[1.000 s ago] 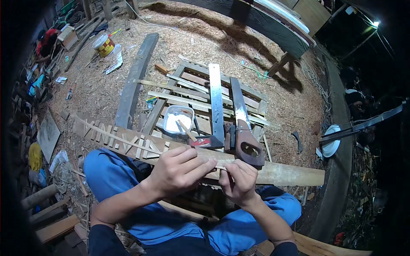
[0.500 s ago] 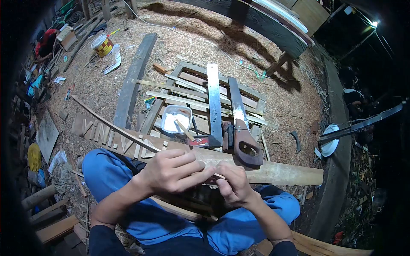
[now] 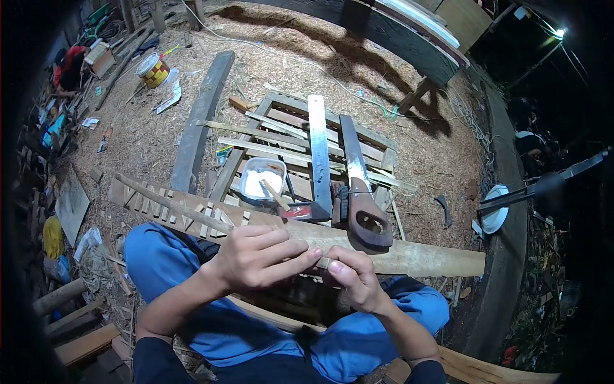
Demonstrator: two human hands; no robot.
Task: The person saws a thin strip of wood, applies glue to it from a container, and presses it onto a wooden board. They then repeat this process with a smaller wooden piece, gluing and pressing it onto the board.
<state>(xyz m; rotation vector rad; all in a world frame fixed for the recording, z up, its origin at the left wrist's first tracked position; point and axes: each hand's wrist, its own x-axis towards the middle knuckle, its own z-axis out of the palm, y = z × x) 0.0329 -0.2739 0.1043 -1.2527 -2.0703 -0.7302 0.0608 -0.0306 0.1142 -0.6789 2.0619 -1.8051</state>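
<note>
Wood strip (image 3: 208, 219) is slanting across the left part of the board (image 3: 435, 257), contact unclear; left hand (image 3: 259, 256) is pinching it, right hand (image 3: 353, 275) is pinching near its right end. Probably light, springy, low slip, snappable; close-set pinches should be suiting it, with the long free length wanting support.

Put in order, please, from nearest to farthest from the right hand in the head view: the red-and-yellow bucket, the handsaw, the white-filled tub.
1. Handsaw: just beyond the right hand, handle end toward it.
2. White-filled tub: ahead, to the left.
3. Red-and-yellow bucket: well beyond, far left.
</note>
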